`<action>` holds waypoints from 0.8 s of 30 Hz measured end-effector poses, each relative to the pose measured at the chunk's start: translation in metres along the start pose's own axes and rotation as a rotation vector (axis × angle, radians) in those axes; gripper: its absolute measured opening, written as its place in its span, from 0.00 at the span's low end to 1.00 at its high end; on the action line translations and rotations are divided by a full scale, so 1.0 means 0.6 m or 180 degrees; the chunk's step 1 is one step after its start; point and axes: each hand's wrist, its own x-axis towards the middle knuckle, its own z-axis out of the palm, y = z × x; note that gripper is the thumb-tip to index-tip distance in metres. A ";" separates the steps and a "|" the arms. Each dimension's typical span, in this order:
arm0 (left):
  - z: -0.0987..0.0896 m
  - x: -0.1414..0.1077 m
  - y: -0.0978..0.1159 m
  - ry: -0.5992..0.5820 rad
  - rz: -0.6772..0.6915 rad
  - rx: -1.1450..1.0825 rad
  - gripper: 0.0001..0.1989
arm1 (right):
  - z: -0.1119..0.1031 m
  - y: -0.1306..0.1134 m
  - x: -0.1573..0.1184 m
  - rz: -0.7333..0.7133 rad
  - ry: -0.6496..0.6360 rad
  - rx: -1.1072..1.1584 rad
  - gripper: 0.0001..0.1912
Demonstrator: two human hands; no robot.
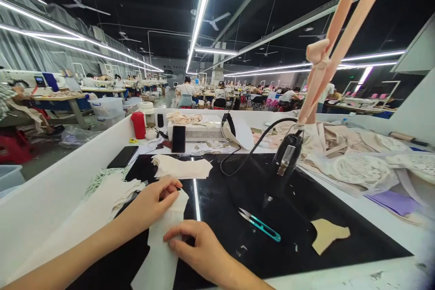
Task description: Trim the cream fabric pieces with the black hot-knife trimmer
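Observation:
A long white fabric piece (158, 226) lies on the black mat in front of me, running toward the near edge. My left hand (161, 199) is closed at its far end, thumb and fingers together on the cloth. Lower down, my right hand (200, 247) has its index finger and thumb pinched on the same piece. Just beyond my left hand rests a stack of cream fabric pieces (181, 166). Turquoise thread snips (260, 225) lie to the right of my right hand. A beige cut piece (329, 234) sits farther right on the mat.
More white pieces (98, 208) pile up at left, near a dark phone (123, 157). A black corded device (288, 152) hangs from peach straps (335, 41) over the black mat (217, 199). Lace and fabric (360, 167) heap at right. A phone (178, 139) stands at the back.

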 end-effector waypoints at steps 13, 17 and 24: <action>-0.072 0.161 -0.053 0.0798 -0.0460 0.0692 0.14 | -0.151 0.057 0.185 -0.0156 0.1409 -0.0317 0.13; -0.064 0.187 -0.075 0.0753 -0.0550 0.0852 0.14 | -0.179 0.078 0.227 -0.0072 0.1684 -0.0503 0.15; -0.058 0.192 -0.115 0.0625 -0.0629 0.1064 0.14 | -0.215 0.102 0.274 -0.0185 0.1739 -0.0938 0.14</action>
